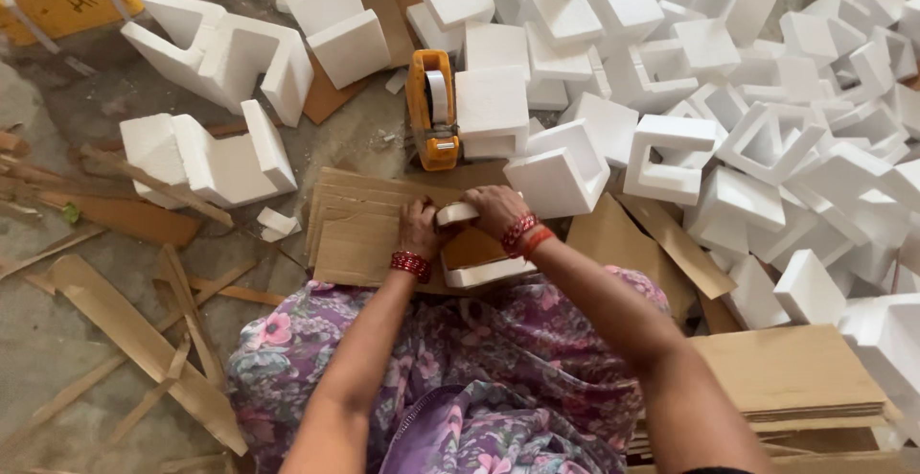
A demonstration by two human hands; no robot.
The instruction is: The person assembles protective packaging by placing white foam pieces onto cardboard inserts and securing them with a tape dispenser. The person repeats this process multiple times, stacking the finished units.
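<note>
My left hand (pixel 418 224) and my right hand (pixel 495 211) both grip a white foam corner piece (pixel 476 270) held over my lap, with a brown cardboard sheet (pixel 471 246) set inside it. The fingers of both hands press on the piece's upper edge (pixel 456 212). Red bangles circle both wrists. A stack of cut cardboard sheets (pixel 359 220) lies on the floor just left of my hands. An orange tape dispenser (pixel 432 108) stands beyond them.
A large heap of white foam corner pieces (pixel 728 81) fills the right and far side. Bigger foam blocks (pixel 220 52) lie at the far left. Cardboard strips (pixel 134 330) litter the floor on the left. More cardboard sheets (pixel 795 373) are stacked at right.
</note>
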